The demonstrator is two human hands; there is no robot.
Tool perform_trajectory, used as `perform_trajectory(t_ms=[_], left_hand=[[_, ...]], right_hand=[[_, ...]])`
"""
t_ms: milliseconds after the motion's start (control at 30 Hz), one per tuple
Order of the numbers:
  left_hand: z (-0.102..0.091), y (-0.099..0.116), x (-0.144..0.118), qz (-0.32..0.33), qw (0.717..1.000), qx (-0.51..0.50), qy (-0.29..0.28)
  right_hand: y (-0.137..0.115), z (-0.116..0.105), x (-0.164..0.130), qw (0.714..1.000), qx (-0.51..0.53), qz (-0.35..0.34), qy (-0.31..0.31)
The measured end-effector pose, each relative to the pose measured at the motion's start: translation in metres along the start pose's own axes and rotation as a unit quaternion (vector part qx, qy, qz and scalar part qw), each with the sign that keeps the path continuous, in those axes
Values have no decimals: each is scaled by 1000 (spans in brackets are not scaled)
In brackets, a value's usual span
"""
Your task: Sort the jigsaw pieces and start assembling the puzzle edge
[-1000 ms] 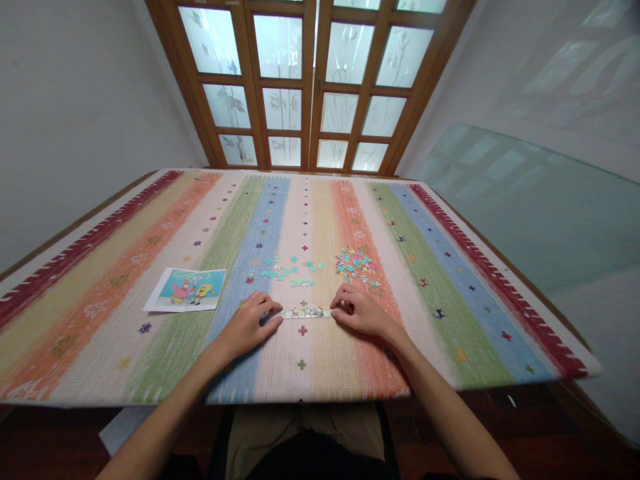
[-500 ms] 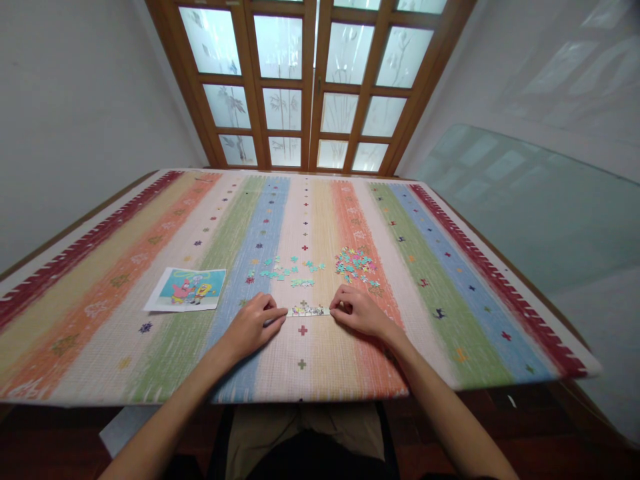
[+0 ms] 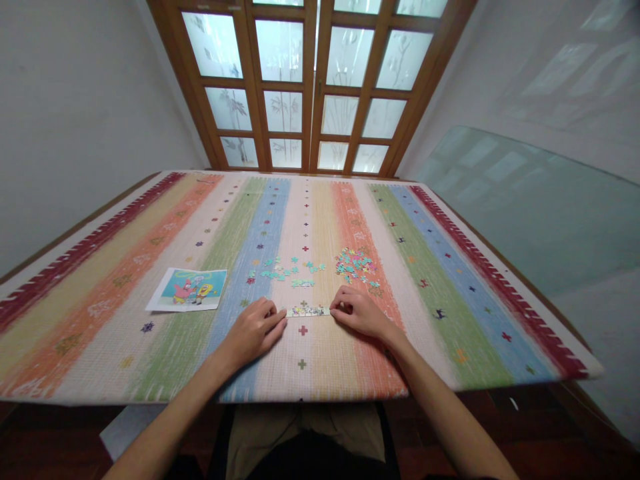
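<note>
A short strip of joined puzzle pieces (image 3: pixel 308 311) lies on the striped tablecloth (image 3: pixel 150 333) in front of me. My left hand (image 3: pixel 254 329) rests flat with its fingertips touching the strip's left end. At the strip's right end, my right hand (image 3: pixel 359 311) pinches it with curled fingers. Loose teal pieces (image 3: pixel 285 270) are scattered just beyond the strip. Behind my right hand sits a denser heap of mixed pieces (image 3: pixel 356 263).
A cartoon reference picture (image 3: pixel 189 289) lies on the cloth to the left. A wooden glazed door (image 3: pixel 310 80) stands behind the table. A glass sheet (image 3: pixel 540 207) leans on the right wall. The table's near edge (image 3: pixel 300 398) is close to my lap.
My left hand has shifted slightly right and flattened, its fingers now reaching the strip's left end. My right hand stays at the right end. The view tilted down a little.
</note>
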State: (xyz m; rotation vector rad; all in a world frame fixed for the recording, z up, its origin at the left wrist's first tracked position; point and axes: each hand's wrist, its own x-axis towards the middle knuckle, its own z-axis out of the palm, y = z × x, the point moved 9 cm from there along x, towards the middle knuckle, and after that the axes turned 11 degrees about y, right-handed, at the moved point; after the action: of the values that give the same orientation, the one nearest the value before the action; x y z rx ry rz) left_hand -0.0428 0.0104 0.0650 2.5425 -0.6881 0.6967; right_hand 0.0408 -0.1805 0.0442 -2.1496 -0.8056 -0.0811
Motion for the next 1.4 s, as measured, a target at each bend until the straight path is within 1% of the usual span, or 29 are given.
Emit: perform_trajectory(t_ms=[133, 333, 500, 633, 700, 800, 933, 1033, 1200, 1400], left_hand=[[0, 0, -5, -14, 1000, -9, -2], [2, 1, -9, -22, 1000, 6, 4], [4, 5, -9, -17, 1000, 23, 10], [7, 10, -12, -26, 999, 25, 13], [6, 8, -14, -36, 999, 16, 16], [1, -5, -17, -72, 997, 0, 29], [-11, -38, -19, -152, 987, 12, 53], [-15, -58, -21, -192, 980, 19, 56], [-13, -71, -17, -208, 977, 9, 49], [-9, -82, 0, -190, 982, 13, 13]], right_hand=[[-1, 0, -1, 1000, 3, 1, 3], [-3, -1, -1, 1000, 3, -5, 6], [-3, 0, 0, 1000, -6, -3, 11], [-2, -1, 0, 1000, -6, 1, 15], [-2, -1, 0, 1000, -4, 1, 16], [-2, -1, -1, 1000, -3, 1, 14], [-2, -1, -2, 1000, -1, 1, 14], [-2, 0, -2, 1000, 1, -1, 17], [-2, 0, -2, 1000, 12, 1, 21], [-1, 0, -2, 1000, 13, 6, 17]])
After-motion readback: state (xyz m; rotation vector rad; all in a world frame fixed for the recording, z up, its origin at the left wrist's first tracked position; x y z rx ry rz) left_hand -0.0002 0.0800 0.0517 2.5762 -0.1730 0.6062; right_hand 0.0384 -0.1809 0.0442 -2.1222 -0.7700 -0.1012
